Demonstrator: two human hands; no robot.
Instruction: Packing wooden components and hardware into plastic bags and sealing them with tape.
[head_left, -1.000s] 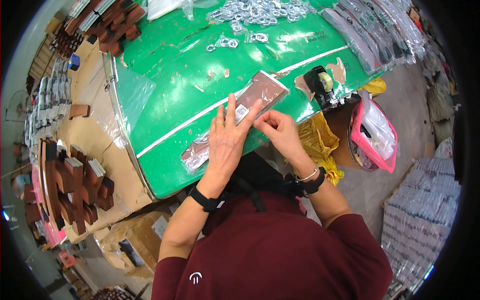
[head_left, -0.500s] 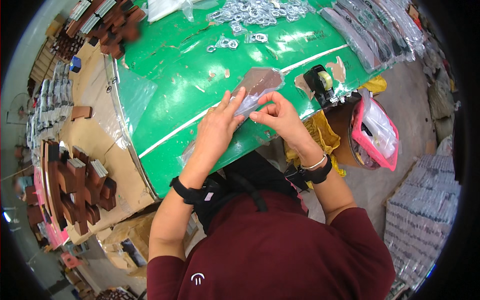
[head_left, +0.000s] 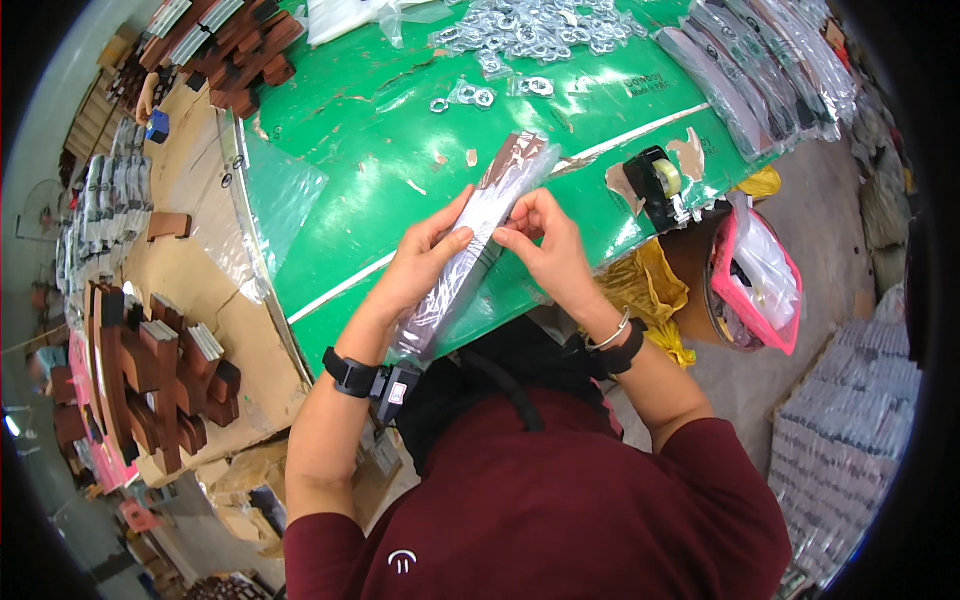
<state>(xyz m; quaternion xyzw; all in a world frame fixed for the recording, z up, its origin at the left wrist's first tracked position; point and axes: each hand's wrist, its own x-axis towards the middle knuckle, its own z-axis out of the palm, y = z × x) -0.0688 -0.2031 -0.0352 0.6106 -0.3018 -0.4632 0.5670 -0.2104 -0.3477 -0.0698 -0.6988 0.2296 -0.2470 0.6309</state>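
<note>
A long brown wooden-looking bar in a clear plastic bag (head_left: 488, 200) slants over the green tabletop (head_left: 350, 170), its near end close to my body. My left hand (head_left: 424, 262) is closed round its left side, thumb lying on top of the plastic. On the other side, my right hand (head_left: 550, 245) pinches the bag's edge between thumb and bent fingers. To the right of my hands stands a black tape dispenser (head_left: 648, 188) with a roll of clear tape.
Bagged metal nuts (head_left: 560, 32) are heaped at the far side. Bagged bars (head_left: 740, 80) lie far right. Clear plastic sheets (head_left: 275, 200) rest at left, with brown bars (head_left: 150, 370) stacked on cardboard. A pink basket (head_left: 745, 290) stands beyond the table's right edge.
The bagged bar has been turned up onto its narrower side and lifted toward me. My left hand went from lying flat on it to gripping it; my right still pinches the plastic.
</note>
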